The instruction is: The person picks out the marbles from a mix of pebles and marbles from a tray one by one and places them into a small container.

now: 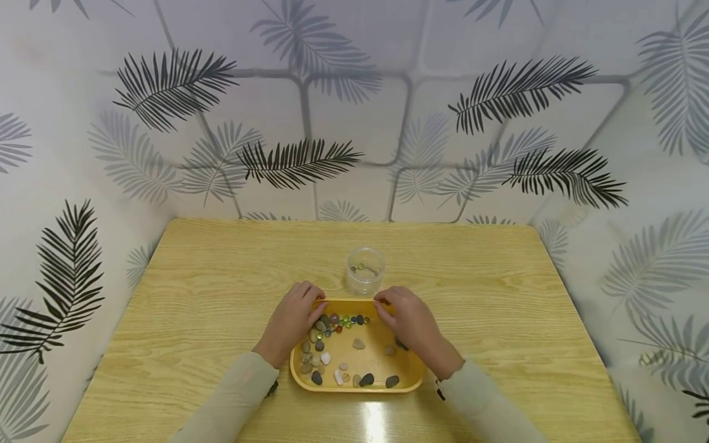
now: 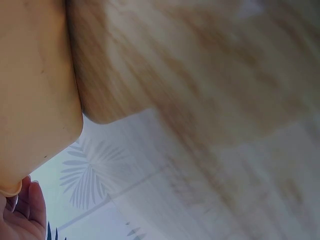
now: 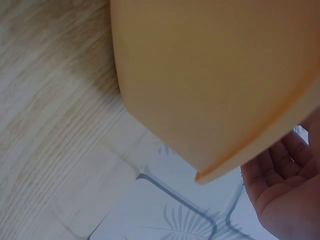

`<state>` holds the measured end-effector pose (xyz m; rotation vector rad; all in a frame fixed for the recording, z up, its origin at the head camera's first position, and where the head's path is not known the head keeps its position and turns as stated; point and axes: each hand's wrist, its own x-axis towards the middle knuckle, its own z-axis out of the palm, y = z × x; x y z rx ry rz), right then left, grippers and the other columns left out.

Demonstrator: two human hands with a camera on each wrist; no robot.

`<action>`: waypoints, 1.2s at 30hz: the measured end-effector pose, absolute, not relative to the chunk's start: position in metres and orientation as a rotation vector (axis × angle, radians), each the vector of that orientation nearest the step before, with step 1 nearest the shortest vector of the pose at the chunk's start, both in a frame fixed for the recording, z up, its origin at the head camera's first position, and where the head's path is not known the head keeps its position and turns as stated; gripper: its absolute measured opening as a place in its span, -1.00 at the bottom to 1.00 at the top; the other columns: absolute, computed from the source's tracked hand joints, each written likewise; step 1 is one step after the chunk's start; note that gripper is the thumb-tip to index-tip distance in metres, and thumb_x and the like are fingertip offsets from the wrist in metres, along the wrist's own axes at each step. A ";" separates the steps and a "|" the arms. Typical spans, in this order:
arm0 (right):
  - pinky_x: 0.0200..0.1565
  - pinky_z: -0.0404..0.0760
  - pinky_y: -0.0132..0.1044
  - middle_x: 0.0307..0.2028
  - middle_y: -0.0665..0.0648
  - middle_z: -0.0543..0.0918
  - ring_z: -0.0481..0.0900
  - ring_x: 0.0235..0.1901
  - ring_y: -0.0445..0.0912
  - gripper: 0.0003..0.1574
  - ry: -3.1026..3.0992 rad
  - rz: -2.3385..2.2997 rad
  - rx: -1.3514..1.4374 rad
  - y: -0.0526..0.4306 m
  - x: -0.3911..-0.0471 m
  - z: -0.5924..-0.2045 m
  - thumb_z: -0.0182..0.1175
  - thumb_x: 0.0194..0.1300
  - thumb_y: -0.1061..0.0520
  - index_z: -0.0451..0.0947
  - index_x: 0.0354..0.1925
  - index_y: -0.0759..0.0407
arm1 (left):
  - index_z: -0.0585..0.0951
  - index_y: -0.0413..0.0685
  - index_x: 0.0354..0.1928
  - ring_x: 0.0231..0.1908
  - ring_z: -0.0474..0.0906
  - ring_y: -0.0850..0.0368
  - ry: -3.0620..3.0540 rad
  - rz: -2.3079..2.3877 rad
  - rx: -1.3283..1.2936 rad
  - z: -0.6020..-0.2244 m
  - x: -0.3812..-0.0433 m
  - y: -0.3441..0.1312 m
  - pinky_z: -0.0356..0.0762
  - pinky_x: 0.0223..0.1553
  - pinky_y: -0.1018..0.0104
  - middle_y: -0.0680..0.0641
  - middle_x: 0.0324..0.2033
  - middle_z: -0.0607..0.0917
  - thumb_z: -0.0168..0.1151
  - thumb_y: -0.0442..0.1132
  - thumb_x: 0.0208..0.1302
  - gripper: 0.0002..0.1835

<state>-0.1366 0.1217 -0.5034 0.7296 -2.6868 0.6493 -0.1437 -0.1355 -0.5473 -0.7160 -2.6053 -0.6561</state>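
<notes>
Pale sleeves (image 1: 227, 400) stretched toward a yellow tray (image 1: 371, 360) held at its far rim

On the wooden table (image 1: 471, 277), between the two forearms, the tray is gripped at both ends of its far side. Near the left corner, its rim is pinched by the left hand (image 1: 290, 320), thumb inside, fingers outside; farther right, it is pinched likewise by the right hand (image 1: 412, 317). Pebbles (image 1: 306, 368) are scattered along the tray's left and near sides, and glass beads (image 1: 346, 319) are gathered by the far rim. Just beyond, a clear cup (image 1: 365, 286) is placed, with a few beads inside. Behind, the wall (image 1: 354, 117) is covered with leaf patterns.
</notes>
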 end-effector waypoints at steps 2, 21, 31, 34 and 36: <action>-0.33 0.56 -0.36 -0.34 -0.03 0.63 0.53 -0.34 -0.20 -0.90 -2.708 0.665 0.733 0.120 -0.135 -0.504 0.33 0.14 0.15 0.65 -0.31 0.09 | 0.55 0.00 -0.23 -0.32 0.38 0.17 -2.609 -0.653 -0.715 -0.547 -0.144 -0.136 0.43 -0.28 0.32 0.06 -0.31 0.49 0.29 -0.19 0.20 -0.85; -0.28 0.55 -0.31 -0.34 -0.02 0.65 0.57 -0.36 -0.20 -0.88 -2.904 0.561 0.805 0.110 -0.129 -0.521 0.26 0.19 0.12 0.64 -0.28 0.12 | 0.54 0.00 -0.22 -0.32 0.36 0.18 -2.601 -0.656 -0.717 -0.548 -0.143 -0.136 0.42 -0.29 0.33 0.07 -0.31 0.48 0.27 -0.19 0.22 -0.86; -0.27 0.55 -0.28 -0.34 0.01 0.64 0.56 -0.33 -0.15 -0.87 -2.907 0.560 0.839 0.107 -0.132 -0.534 0.26 0.19 0.14 0.63 -0.27 0.15 | 0.53 0.01 -0.22 -0.32 0.35 0.19 -2.613 -0.643 -0.716 -0.548 -0.143 -0.137 0.42 -0.30 0.34 0.08 -0.31 0.47 0.27 -0.18 0.23 -0.86; -0.27 0.54 -0.31 -0.37 -0.03 0.61 0.52 -0.36 -0.19 -0.90 -2.948 0.562 0.816 0.105 -0.132 -0.536 0.23 0.21 0.14 0.63 -0.27 0.12 | 0.53 0.01 -0.21 -0.32 0.36 0.18 -2.618 -0.644 -0.715 -0.548 -0.143 -0.136 0.42 -0.29 0.34 0.07 -0.31 0.48 0.27 -0.20 0.22 -0.86; -0.28 0.53 -0.31 -0.39 -0.04 0.58 0.49 -0.38 -0.20 -0.91 -2.974 0.561 0.803 0.103 -0.132 -0.536 0.22 0.23 0.15 0.62 -0.28 0.11 | 0.53 0.01 -0.21 -0.32 0.36 0.18 -2.623 -0.646 -0.714 -0.548 -0.143 -0.136 0.42 -0.29 0.34 0.07 -0.30 0.48 0.27 -0.20 0.22 -0.86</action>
